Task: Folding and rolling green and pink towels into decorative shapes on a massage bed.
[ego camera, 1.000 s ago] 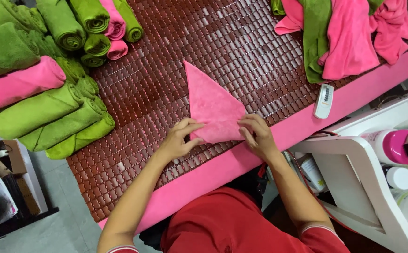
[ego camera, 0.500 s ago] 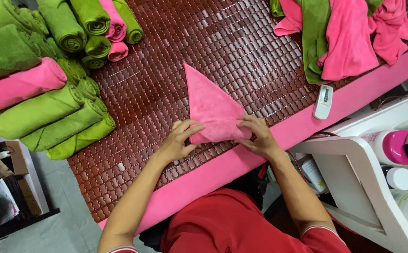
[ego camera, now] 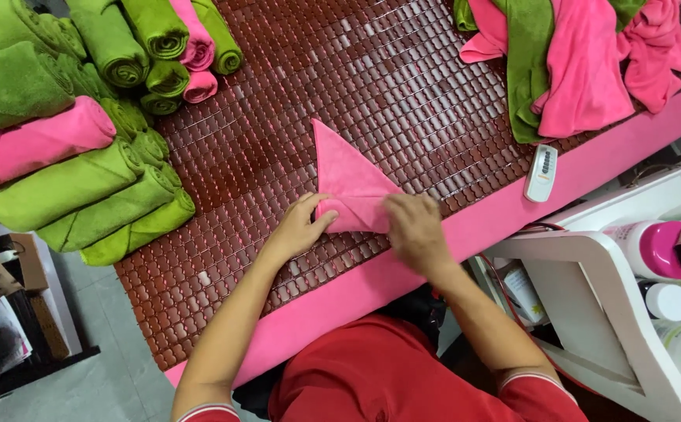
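Observation:
A pink towel (ego camera: 346, 173) lies folded into a triangle on the dark red tiled mat (ego camera: 293, 117), its tip pointing away from me. My left hand (ego camera: 297, 228) pinches the near left corner, where the cloth is folded over. My right hand (ego camera: 412, 227) lies flat on the near right part of the towel, pressing it down. The near edge of the towel is doubled up into a thick fold between the two hands.
Rolled green and pink towels (ego camera: 82, 117) are stacked at the left of the mat. Loose pink and green towels (ego camera: 567, 62) lie heaped at the far right. A white remote (ego camera: 542, 173) rests on the pink table edge (ego camera: 465, 234). White shelves with bottles (ego camera: 653, 250) stand at the right.
The near edge of the towel has been folded further up, and my right hand has slid left over the cloth. My left hand has closed on the left corner.

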